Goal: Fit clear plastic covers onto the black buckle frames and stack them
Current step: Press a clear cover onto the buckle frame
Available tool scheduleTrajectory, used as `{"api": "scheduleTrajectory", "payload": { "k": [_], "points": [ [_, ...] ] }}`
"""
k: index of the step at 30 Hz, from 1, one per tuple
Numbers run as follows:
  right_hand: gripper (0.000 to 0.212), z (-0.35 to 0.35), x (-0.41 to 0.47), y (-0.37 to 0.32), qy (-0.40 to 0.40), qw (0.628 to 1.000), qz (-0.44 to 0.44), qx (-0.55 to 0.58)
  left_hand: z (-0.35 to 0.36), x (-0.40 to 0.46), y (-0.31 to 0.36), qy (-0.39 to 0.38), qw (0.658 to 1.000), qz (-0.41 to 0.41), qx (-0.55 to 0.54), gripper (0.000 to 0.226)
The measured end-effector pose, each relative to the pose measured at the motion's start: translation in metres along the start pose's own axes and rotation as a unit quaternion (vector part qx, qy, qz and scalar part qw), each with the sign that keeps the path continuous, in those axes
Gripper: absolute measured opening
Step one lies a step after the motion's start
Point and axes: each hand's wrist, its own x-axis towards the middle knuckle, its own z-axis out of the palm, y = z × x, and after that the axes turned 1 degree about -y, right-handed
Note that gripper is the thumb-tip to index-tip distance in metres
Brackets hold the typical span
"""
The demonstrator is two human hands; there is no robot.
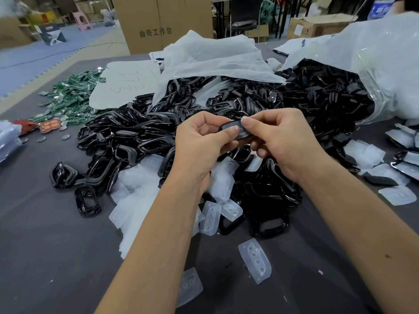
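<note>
Both hands meet above the middle of the table, holding one black buckle frame [235,130] between them. My left hand [204,139] grips its left end, thumb pressed on top. My right hand [281,139] pinches its right end, thumb on the upper edge. Whether a clear cover sits on this frame I cannot tell. Under the hands spreads a big heap of black buckle frames [136,134]. Clear plastic covers [136,177] lie in a pile below, with loose ones [255,259] nearer me.
Open white bags [362,64] spill more black frames at the back right. Fitted pieces and covers [385,164] lie at the right edge. Green circuit boards [70,94] lie at the far left. A cardboard box [158,23] stands behind the grey table [45,245].
</note>
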Motion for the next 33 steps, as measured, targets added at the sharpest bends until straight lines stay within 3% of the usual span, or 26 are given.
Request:
{"api": "scheduleTrajectory", "payload": {
  "k": [5,9,11,13,16,20,23,25,27,29,33],
  "points": [
    [0.023,0.001,0.001,0.003,0.006,0.997,-0.047,-0.055,-0.001,0.000,-0.002,0.004,1.000,-0.014,-0.017,0.013],
    [0.013,0.000,0.002,0.003,0.009,0.994,-0.064,-0.084,-0.003,0.001,0.000,0.004,1.000,-0.016,-0.023,0.011],
    [0.002,-0.003,0.000,0.002,0.016,0.983,-0.115,-0.140,-0.004,0.001,0.001,0.003,0.999,-0.019,-0.029,0.011],
    [0.008,-0.005,-0.003,-0.002,0.008,0.950,-0.214,-0.227,-0.004,0.002,0.001,0.005,0.998,-0.031,-0.045,0.011],
    [0.015,-0.008,-0.007,-0.005,-0.052,0.912,-0.307,-0.268,-0.009,0.004,0.009,-0.004,0.990,-0.098,-0.106,0.010],
    [0.023,-0.013,-0.006,-0.008,-0.114,0.899,-0.311,-0.286,-0.022,0.009,0.014,-0.015,0.958,-0.199,-0.205,0.026],
    [0.018,-0.013,-0.005,-0.008,-0.093,0.895,-0.321,-0.296,-0.020,0.009,0.016,-0.019,0.940,-0.230,-0.252,0.007],
    [0.013,-0.010,-0.005,-0.009,-0.050,0.928,-0.283,-0.239,-0.018,0.007,0.017,-0.035,0.924,-0.226,-0.307,0.030],
    [0.019,-0.002,-0.006,-0.009,-0.002,0.977,-0.191,-0.098,-0.016,0.007,0.017,-0.054,0.911,-0.221,-0.344,0.042],
    [0.025,0.005,-0.007,-0.012,0.016,0.995,-0.096,0.032,-0.011,0.005,0.014,-0.074,0.929,-0.195,-0.305,0.032],
    [0.023,0.010,-0.007,-0.018,0.003,0.988,0.024,0.152,0.000,0.003,0.008,-0.024,0.977,-0.126,-0.172,0.005]
  ]
}}
